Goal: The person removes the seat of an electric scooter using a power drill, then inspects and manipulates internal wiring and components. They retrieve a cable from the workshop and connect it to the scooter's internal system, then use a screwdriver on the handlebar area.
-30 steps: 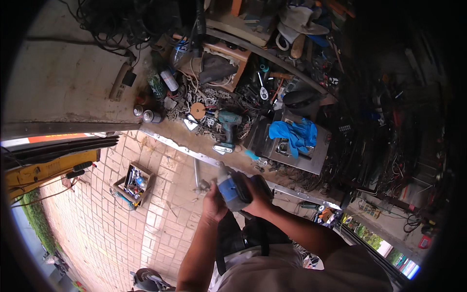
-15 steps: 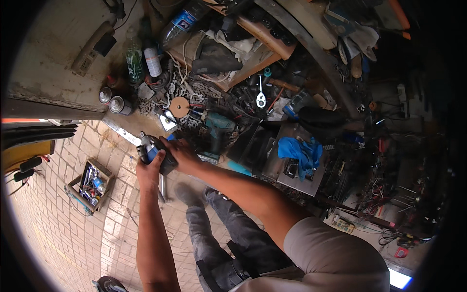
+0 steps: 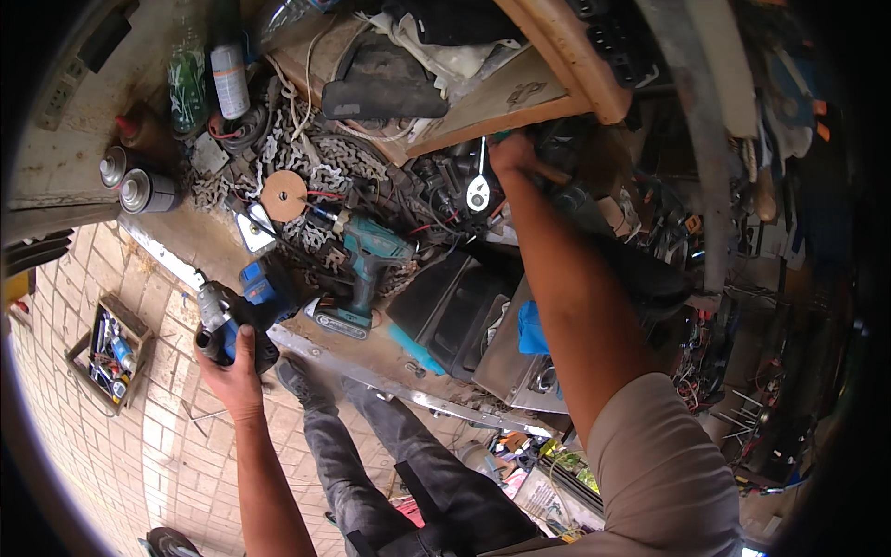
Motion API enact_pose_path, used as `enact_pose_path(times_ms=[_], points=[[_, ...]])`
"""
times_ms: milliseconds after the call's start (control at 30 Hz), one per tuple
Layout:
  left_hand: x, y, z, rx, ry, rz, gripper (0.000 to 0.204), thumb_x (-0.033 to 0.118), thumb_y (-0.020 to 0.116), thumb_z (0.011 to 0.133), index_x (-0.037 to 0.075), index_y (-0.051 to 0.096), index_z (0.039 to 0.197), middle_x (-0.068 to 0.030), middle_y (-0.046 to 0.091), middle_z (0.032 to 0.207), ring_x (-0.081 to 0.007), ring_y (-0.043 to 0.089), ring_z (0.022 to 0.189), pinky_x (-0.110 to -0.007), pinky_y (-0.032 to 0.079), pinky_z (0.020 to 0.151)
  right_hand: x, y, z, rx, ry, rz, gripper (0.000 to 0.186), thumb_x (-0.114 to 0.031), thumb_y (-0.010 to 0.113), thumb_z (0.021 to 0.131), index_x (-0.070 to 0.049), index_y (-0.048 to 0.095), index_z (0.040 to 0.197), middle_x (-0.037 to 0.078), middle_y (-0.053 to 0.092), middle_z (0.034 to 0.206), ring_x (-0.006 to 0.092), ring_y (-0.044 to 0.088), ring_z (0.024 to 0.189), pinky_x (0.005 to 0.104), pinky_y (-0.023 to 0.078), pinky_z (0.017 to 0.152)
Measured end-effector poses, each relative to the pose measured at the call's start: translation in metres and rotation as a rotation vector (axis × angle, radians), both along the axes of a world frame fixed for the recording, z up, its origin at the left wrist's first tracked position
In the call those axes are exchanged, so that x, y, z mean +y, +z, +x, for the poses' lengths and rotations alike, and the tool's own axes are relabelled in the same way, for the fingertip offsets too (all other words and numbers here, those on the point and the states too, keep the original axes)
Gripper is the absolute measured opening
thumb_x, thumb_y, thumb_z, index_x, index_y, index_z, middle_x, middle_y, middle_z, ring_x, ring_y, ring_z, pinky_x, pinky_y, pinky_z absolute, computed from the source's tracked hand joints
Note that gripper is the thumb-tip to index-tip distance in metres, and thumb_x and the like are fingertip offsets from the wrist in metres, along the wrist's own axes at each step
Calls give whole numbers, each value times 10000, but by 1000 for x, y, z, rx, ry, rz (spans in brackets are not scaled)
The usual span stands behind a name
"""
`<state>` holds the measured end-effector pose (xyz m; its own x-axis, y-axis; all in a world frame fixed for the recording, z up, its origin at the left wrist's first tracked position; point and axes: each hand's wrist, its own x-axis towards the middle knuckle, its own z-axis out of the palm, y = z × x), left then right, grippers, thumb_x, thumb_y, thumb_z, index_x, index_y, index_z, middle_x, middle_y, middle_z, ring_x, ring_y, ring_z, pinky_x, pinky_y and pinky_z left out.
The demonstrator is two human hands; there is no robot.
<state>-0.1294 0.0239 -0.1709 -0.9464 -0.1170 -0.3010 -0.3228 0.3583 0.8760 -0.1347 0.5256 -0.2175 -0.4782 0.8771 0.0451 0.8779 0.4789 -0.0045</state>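
My left hand (image 3: 234, 379) grips a blue-and-black cordless impact wrench (image 3: 221, 311) over the bench's front edge, its metal square drive pointing up and away. A blue battery shows at its far side. My right arm stretches across the bench, and my right hand (image 3: 512, 156) is down among the tools at the back. Its fingers are mostly hidden, close to a small teal piece and a wooden handle (image 3: 553, 174). Just left of that hand lies a chrome ratchet (image 3: 478, 190). Between my arms a teal cordless drill (image 3: 364, 265) rests on the bench.
Heaped chains (image 3: 320, 162), a round tan disc (image 3: 283, 196) and spray cans (image 3: 148, 190) occupy the bench's left part. A wooden tray (image 3: 520, 121) stands at the back. A blue cloth (image 3: 532, 330) lies under my right arm. On the brick floor sits a toolbox (image 3: 111, 353).
My right hand has left the impact wrench and reached to the back of the bench, near the ratchet. My left hand keeps the wrench, now lower and further left in view. The view has shifted.
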Motion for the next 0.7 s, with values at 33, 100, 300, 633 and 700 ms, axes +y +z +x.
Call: enact_pose_path(times_ms=[33, 100, 300, 633, 700], points=[[2, -5, 2, -26, -3, 71, 480, 250, 740, 790, -22, 547, 1136, -102, 591, 1056, -171, 544, 933, -295, 434, 851, 32, -10, 12, -61, 88, 45, 494, -391, 698, 763, -140, 540, 1158, 190, 584, 1144, 399, 595, 993, 469, 505, 794], [0, -9, 2, -20, 38, 118, 492, 248, 731, 798, -31, 536, 1154, -102, 592, 1043, -179, 545, 922, -301, 427, 863, 49, -18, 10, -118, 209, 4, 441, -400, 689, 766, -128, 580, 1096, 188, 624, 1046, 395, 609, 944, 478, 506, 777], [-7, -12, 1, -4, 29, 94, 511, 270, 718, 807, -41, 527, 1165, -112, 588, 1062, -180, 535, 933, -300, 424, 864, -2, -14, 14, 376, 42, 102, 370, -341, 643, 757, -42, 617, 974, 207, 655, 844, 402, 627, 812, 479, 496, 711], [-10, -17, 3, -29, -16, 28, 551, 260, 720, 806, -43, 496, 1209, -120, 569, 1110, -197, 519, 986, -316, 399, 910, 27, -43, 4, 781, 96, -117, 346, -327, 519, 861, -4, 617, 938, 181, 645, 772, 343, 616, 695, 399, 490, 663], [-9, -18, 3, -10, -5, 50, 548, 271, 717, 810, -39, 502, 1207, -113, 570, 1104, -189, 521, 976, -310, 406, 899, 52, -42, -5, 511, 130, 38, 340, -325, 520, 862, -7, 617, 931, 177, 643, 766, 337, 611, 683, 397, 486, 650]])
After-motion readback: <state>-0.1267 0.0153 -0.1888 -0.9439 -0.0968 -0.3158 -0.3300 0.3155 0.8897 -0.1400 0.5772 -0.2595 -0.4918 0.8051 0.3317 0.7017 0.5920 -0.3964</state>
